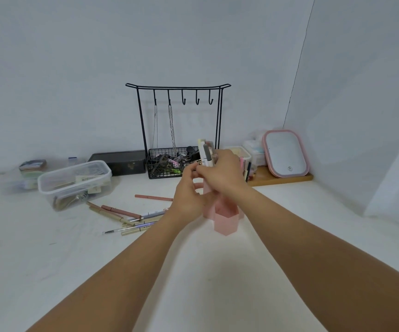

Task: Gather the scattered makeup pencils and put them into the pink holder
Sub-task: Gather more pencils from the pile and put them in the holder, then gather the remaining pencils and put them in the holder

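Both hands at pink holder point(220, 221), pencils point(206, 153) gripped

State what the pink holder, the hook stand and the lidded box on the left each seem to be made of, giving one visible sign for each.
Pink holder: probably matte plastic, with moulded, flat-sided compartments in even colour.
Hook stand: looks like black-coated metal wire, thin rods bent into hooks and a mesh basket.
Lidded box: clear plastic, most likely; its contents show through the walls.

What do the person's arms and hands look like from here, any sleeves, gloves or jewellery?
Both arms are bare up to the frame's lower edge: no sleeves in view. The left hand and right hand wear no gloves. No watch, bracelet or ring shows on either; some fingers are hidden, so rings there cannot be ruled out.
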`<state>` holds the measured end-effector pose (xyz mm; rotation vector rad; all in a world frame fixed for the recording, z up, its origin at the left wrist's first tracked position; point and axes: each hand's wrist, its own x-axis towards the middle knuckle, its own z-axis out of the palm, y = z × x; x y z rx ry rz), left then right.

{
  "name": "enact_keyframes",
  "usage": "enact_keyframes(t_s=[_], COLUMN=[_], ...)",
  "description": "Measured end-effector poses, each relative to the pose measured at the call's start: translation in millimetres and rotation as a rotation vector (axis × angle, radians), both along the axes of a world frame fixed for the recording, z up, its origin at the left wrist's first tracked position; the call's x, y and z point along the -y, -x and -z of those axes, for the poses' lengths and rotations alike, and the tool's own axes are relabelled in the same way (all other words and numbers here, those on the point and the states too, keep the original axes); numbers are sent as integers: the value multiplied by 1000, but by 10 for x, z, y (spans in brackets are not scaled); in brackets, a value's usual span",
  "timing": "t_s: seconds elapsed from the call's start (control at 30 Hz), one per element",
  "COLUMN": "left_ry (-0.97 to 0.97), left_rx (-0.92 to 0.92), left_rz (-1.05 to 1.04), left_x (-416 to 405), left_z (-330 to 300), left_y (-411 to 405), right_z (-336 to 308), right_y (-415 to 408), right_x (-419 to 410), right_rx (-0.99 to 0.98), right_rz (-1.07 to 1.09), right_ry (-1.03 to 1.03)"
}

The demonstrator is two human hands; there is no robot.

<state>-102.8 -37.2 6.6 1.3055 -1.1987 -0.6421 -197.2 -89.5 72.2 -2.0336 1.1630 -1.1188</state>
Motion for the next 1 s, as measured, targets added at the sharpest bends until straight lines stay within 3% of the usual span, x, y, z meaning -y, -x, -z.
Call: enact_keyframes(t_s=[0.23, 0.43, 0.5, 0.63, 0.7, 0.87, 1.0], left_ry=[-8, -9, -16, -10, 11, -49, -108], left_rx=[69, 49, 103, 167, 186, 189, 219], left_rz=[-11, -21, -18, -22, -25, -30, -49], left_x=[9, 6, 18, 43, 72, 172, 116], left_z=[22, 51, 65, 81, 71, 116, 209], left_y=[-23, -11, -10, -29, -47, -80, -131], right_z=[53, -24, -72, -58, 110, 662, 836], right_y=[43, 62, 85, 318, 463, 622, 593], right_x=[132, 294, 280, -50, -230, -297, -159], right_rx=[-39, 98, 150, 232, 150, -412, -450], right_rz=[-4, -138, -111, 5, 24, -55, -97], right_ry=[89, -109, -25, 360, 416, 298, 361])
